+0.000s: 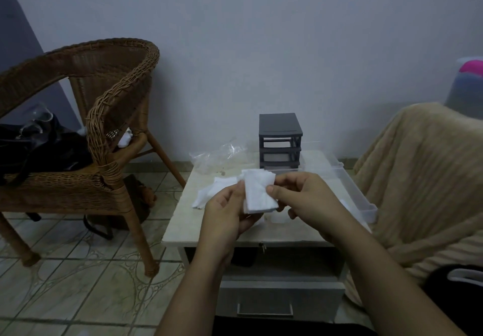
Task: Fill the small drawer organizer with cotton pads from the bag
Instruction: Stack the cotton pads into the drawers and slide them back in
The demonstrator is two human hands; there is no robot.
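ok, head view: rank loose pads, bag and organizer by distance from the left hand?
1. Loose pads: on the table, just left of the left hand.
2. Bag: behind the pads, far-left part of the table.
3. Organizer: at the far edge, to the right of the bag.

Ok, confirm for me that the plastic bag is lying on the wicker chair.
No, the clear plastic bag lies on the small table, just left of the grey organizer, not on the wicker chair.
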